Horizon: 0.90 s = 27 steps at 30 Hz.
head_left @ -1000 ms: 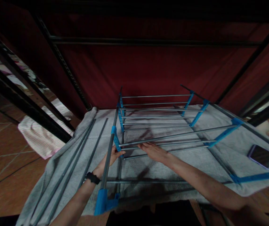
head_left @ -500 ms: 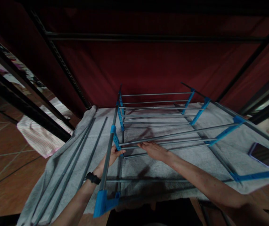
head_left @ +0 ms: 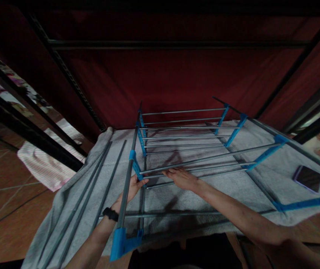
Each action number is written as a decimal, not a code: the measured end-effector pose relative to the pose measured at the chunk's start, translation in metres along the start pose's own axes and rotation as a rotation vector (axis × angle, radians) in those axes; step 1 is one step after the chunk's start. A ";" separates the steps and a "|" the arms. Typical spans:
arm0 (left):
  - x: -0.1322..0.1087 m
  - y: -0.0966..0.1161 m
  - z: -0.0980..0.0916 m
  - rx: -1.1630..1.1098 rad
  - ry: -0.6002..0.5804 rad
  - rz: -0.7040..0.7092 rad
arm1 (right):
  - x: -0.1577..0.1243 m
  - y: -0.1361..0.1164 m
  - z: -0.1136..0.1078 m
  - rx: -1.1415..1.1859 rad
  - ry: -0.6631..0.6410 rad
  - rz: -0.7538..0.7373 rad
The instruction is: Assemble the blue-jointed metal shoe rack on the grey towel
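Note:
A rack frame of grey metal tubes point(head_left: 213, 156) joined by blue plastic brackets lies on a grey blanket point(head_left: 173, 198). My left hand point(head_left: 134, 187), with a black band on its wrist, is closed at the lower end of the left blue bracket point(head_left: 136, 167), thumb pointing right. Just to its right, my right hand point(head_left: 181, 178) grips the middle crossbar point(head_left: 213, 168) of this section near its left end. Its fingertips curl over the bar and are partly hidden. The lower crossbar point(head_left: 204, 177) has a left end apart from the bracket.
Several loose metal tubes point(head_left: 84, 194) lie along the blanket's left side. A phone point(head_left: 308, 178) rests at the right. Behind the rack is a dark red panel point(head_left: 171, 82) with black metal framing. A striped cloth point(head_left: 49, 160) lies on the tiled floor point(head_left: 3, 194) at left.
The camera view has shifted slightly. Both hands stay at the same bracket and crossbar, with no clear movement of the rack parts.

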State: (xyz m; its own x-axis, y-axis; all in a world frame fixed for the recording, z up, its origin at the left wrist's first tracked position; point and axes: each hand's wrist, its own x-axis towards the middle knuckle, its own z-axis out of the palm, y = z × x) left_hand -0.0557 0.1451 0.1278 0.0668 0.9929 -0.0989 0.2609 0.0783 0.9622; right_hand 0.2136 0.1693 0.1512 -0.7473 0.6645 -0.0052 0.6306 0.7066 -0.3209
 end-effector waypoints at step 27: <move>-0.008 0.008 0.002 0.015 0.019 -0.021 | 0.001 0.000 0.000 0.030 0.035 -0.003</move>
State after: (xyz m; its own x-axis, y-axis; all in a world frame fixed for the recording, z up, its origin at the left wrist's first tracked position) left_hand -0.0522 0.1380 0.1354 0.0431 0.9925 -0.1143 0.2767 0.0981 0.9559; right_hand 0.2131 0.1697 0.1510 -0.7412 0.6707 0.0287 0.6214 0.7016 -0.3488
